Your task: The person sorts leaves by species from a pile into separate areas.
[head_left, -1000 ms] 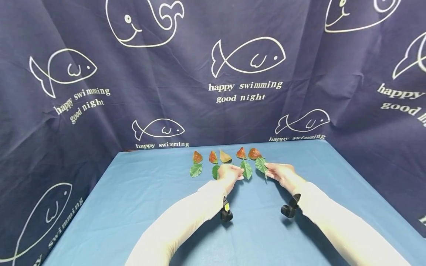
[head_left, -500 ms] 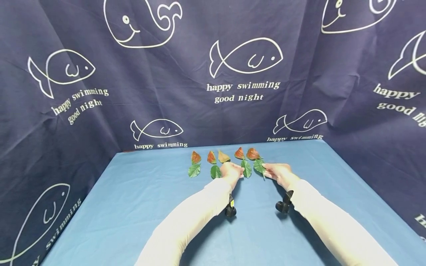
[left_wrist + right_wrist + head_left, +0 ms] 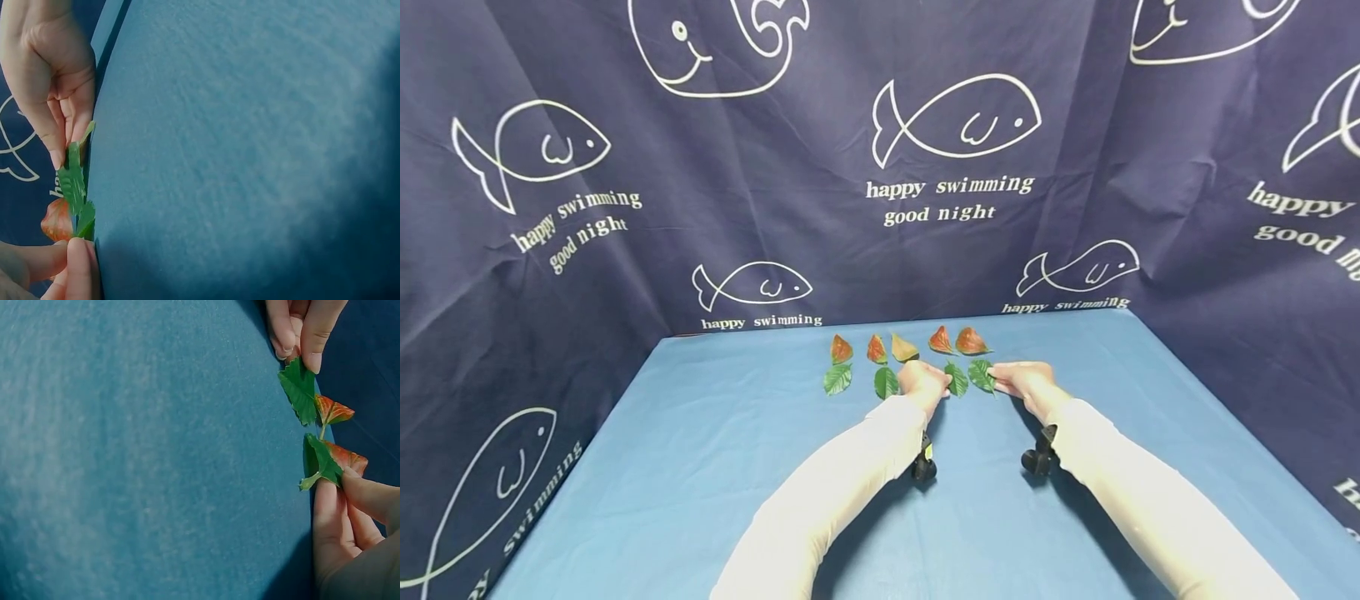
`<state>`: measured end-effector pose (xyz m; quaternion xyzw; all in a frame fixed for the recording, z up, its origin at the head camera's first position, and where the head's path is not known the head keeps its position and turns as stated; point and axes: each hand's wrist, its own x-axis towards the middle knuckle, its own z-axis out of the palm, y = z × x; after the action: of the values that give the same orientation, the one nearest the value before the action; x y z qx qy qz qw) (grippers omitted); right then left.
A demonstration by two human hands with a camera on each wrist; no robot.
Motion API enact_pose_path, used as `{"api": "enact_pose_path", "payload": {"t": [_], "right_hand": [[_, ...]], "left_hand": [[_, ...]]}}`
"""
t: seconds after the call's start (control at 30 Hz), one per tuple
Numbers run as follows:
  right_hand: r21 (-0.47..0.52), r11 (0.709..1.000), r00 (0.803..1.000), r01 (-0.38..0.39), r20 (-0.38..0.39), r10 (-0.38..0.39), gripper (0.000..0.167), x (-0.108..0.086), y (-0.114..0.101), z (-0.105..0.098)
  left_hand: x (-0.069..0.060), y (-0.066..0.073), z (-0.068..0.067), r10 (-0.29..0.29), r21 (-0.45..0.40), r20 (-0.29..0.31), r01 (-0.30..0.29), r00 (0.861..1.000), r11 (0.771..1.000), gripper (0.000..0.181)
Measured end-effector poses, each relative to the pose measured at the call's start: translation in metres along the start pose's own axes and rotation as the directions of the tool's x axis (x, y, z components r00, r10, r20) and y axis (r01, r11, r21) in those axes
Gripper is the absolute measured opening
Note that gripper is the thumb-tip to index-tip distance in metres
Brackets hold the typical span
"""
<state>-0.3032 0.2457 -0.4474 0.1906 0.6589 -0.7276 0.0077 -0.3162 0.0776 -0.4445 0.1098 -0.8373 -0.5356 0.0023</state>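
Note:
In the head view my left hand [image 3: 922,385] pinches the edge of a green leaf [image 3: 957,380] between thumb and fingers. Just to the right, another green leaf [image 3: 981,375] is pinched by its edge in my right hand [image 3: 1026,385]. The right wrist view shows that leaf [image 3: 322,461] curved up, its stem end pointing toward the fingers. Both leaves are below a red-orange leaf [image 3: 941,340] and a reddish-brown leaf [image 3: 972,340]. Further left, two more green leaves lie flat: one [image 3: 838,379] apart from the hands, one [image 3: 886,382] beside my left hand.
An orange-red leaf [image 3: 841,348], a red one [image 3: 876,349] and a yellow-tan one [image 3: 904,347] continue the back row. They lie on a blue cloth-covered table [image 3: 715,467]. A dark blue fish-print curtain [image 3: 850,250] stands behind it.
My right hand has moved slightly left, and its leaf sits flatter. The left hand has shifted a little right, uncovering more of the green leaf beside it.

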Motion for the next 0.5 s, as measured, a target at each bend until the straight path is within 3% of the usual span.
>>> {"api": "enact_pose_path", "payload": {"t": [0.07, 0.3, 0.5], "right_hand": [[0.006, 1.000, 1.000, 0.006, -0.009, -0.006, 0.048, -0.0008, 0.0004, 0.0004], [0.004, 1.000, 0.995, 0.017, -0.096, -0.016, 0.047, -0.0028, 0.0024, 0.0023], [-0.040, 0.997, 0.989, 0.067, -0.127, -0.071, 0.046, -0.0032, 0.0007, -0.0015]], "left_hand": [[-0.0015, -0.0016, 0.0007, 0.024, 0.018, -0.025, -0.024, 0.999, 1.000, 0.003], [-0.0060, -0.0076, 0.0054, 0.052, -0.061, -0.081, -0.057, 0.995, 0.997, 0.010], [-0.0090, -0.0064, 0.0059, 0.040, -0.085, -0.092, -0.048, 0.995, 0.995, 0.009]]}}
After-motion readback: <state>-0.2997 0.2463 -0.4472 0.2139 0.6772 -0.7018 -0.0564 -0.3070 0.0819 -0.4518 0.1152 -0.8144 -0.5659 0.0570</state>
